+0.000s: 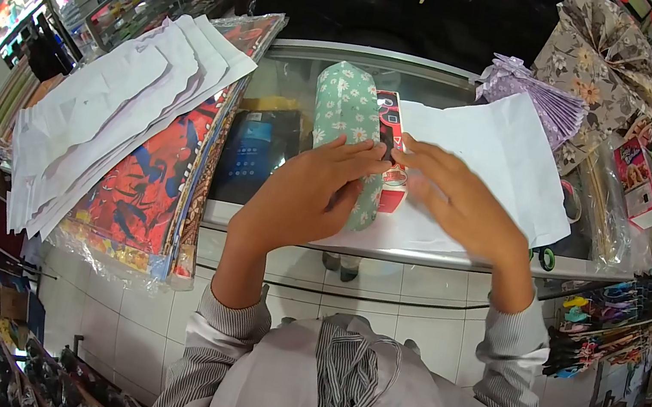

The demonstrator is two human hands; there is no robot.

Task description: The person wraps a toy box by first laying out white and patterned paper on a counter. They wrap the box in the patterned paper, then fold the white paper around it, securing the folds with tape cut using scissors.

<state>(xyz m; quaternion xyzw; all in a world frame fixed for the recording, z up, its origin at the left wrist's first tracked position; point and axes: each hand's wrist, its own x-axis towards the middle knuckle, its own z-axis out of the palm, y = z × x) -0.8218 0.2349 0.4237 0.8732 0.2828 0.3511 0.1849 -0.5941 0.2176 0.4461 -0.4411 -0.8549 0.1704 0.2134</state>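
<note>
Green daisy-patterned wrapping paper [344,102] covers the left side of a red and black box [391,201], whose printed right part shows bare. My left hand [302,191] is on the paper, fingers over its folded edge and thumb lower down, holding it against the box. At the box's right edge is my right hand [457,200], its fingers stretched out and slightly apart, with nothing visible in them. White paper [508,161] lies beneath the box and spreads to the right. The palms and the box's underside are hidden.
Torn white sheets [109,96] lie on packs of printed wrapping paper [142,184] at the left of the glass counter [278,77]. A pleated purple paper fan [536,101] and a floral paper bouquet [594,68] are at the right. Hanging goods [620,316] line the right side.
</note>
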